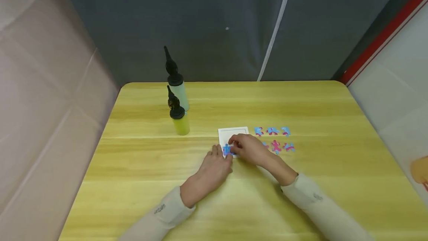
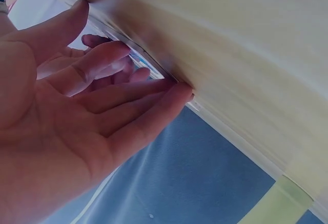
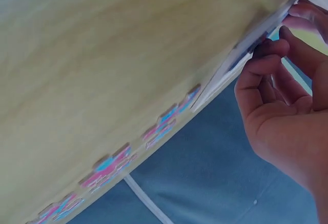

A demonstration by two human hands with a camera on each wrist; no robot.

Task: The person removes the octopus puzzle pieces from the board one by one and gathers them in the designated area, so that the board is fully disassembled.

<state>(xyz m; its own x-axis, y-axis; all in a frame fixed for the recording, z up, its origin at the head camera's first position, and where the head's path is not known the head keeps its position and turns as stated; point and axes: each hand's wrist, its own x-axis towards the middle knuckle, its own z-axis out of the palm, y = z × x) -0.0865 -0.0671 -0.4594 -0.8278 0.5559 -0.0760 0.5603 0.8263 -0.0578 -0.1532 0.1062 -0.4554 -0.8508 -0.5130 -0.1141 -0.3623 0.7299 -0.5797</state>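
Observation:
A shallow white puzzle tray [image 1: 233, 130] lies on the table, with blue and purple jigsaw pieces [image 1: 227, 149] at its near left corner. My left hand [image 1: 215, 166] rests at the tray's left and near edges, its fingers extended; the left wrist view shows the fingertips right at the edge. Over the tray, my right hand [image 1: 250, 148] has its fingers curled down, with thumb and fingertips close together at a jigsaw piece in the near part. That piece is mostly hidden beneath the fingers. In the right wrist view the right hand [image 3: 287, 90] bends over the tray [image 3: 220, 78].
Several pink and blue jigsaw pieces [image 1: 275, 146] lie in two rows right of the tray, partly behind the right hand. Two hand pumps with black nozzles, one yellow [image 1: 181, 125] and one pale green [image 1: 180, 95], stand at the back left. A dark curtain [image 1: 200, 29] hangs behind the table.

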